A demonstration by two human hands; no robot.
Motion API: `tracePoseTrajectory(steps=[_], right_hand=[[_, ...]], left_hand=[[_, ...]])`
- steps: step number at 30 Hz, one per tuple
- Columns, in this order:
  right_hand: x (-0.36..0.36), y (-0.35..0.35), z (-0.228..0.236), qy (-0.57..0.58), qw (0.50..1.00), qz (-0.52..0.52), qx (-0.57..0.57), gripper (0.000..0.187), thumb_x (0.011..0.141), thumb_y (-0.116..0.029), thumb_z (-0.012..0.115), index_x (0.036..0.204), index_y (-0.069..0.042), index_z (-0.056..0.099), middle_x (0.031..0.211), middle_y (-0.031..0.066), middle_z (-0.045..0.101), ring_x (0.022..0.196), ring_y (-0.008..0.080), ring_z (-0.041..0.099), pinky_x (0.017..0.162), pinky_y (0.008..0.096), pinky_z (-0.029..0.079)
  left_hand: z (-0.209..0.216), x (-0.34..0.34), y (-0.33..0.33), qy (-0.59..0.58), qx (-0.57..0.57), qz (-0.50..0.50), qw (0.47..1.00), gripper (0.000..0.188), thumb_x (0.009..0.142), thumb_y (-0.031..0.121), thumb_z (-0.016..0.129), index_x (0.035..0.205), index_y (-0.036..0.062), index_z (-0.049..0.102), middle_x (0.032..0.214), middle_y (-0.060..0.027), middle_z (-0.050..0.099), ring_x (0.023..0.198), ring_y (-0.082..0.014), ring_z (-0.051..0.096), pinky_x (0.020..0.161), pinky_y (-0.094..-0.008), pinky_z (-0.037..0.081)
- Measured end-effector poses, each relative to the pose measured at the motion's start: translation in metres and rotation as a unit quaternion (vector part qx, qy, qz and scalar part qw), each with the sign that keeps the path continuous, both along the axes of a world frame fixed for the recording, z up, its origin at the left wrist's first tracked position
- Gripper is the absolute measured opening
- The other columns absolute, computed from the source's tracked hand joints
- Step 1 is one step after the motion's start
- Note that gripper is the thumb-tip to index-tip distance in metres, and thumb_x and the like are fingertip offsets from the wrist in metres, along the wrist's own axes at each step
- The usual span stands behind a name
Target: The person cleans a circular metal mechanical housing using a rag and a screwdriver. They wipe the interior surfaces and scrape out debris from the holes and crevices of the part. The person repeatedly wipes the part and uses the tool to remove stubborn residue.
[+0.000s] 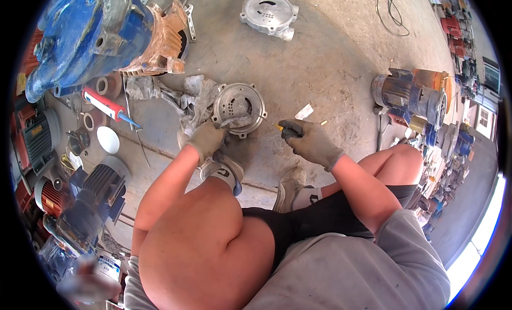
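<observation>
A round silver metal cover [256,96] with holes and slots lies on the floor in front of me. My left hand [207,140], in a grey-tan work glove, is at its lower left rim with the fingers curled. A crumpled grey strip [237,122] lies across the cover by those fingertips; what they grip is partly hidden. My right hand [310,143], gloved too, closes round a thin-shafted screwdriver [277,127] with some yellow on its handle. Its shaft points at the cover's right edge; whether the tip touches cannot be told. A grey rag [194,97] bunches left of the cover.
A second metal cover [269,12] lies farther off. At left are a large blue machine [101,35], a red-and-white sealant tube [104,105], a wrench [190,22] and several motors [104,182]. Another motor [408,94] stands at right; a white scrap [304,111] lies nearer.
</observation>
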State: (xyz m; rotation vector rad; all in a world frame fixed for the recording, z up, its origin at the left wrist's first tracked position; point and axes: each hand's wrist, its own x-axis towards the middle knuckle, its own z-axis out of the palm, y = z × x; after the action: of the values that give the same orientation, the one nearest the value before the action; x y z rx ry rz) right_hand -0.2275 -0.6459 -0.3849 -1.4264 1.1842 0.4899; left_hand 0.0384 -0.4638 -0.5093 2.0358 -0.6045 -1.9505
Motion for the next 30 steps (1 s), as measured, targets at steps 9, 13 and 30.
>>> tracePoseTrajectory(steps=[9, 13, 30], right_hand=[[0.015, 0.006, 0.007, -0.018, 0.996, 0.074, -0.049, 0.044, 0.095, -0.018, 0.060, 0.135, -0.004, 0.074, 0.099, 0.0201, 0.079, 0.081, 0.0295, 0.077, 0.080, 0.0441, 0.060], [0.026, 0.001, -0.002, 0.003, 0.991, 0.120, -0.061, 0.037, 0.092, -0.018, 0.060, 0.122, -0.003, 0.076, 0.098, 0.0238, 0.078, 0.086, 0.0376, 0.077, 0.083, 0.0478, 0.060], [0.056, -0.002, -0.013, 0.023, 0.825, 0.517, -0.226, 0.044, 0.095, -0.011, 0.058, 0.137, -0.008, 0.072, 0.112, 0.0223, 0.077, 0.101, 0.0419, 0.076, 0.090, 0.0526, 0.060]], left_hand=[[0.003, 0.006, -0.004, -0.005, -0.008, 0.047, 0.999, 0.053, 0.105, 0.043, 0.066, 0.104, -0.0086, 0.078, 0.089, -0.0235, 0.078, 0.085, -0.0380, 0.077, 0.082, -0.0469, 0.058], [-0.006, 0.008, -0.002, -0.012, -0.006, 0.018, 1.000, 0.054, 0.105, 0.044, 0.065, 0.105, -0.0083, 0.078, 0.092, -0.0257, 0.079, 0.091, -0.0409, 0.078, 0.086, -0.0485, 0.058], [0.047, 0.009, -0.012, -0.104, -0.101, -0.316, 0.937, 0.032, 0.109, 0.019, 0.055, 0.127, 0.0057, 0.077, 0.132, -0.0234, 0.071, 0.125, -0.0429, 0.070, 0.104, -0.0494, 0.060]])
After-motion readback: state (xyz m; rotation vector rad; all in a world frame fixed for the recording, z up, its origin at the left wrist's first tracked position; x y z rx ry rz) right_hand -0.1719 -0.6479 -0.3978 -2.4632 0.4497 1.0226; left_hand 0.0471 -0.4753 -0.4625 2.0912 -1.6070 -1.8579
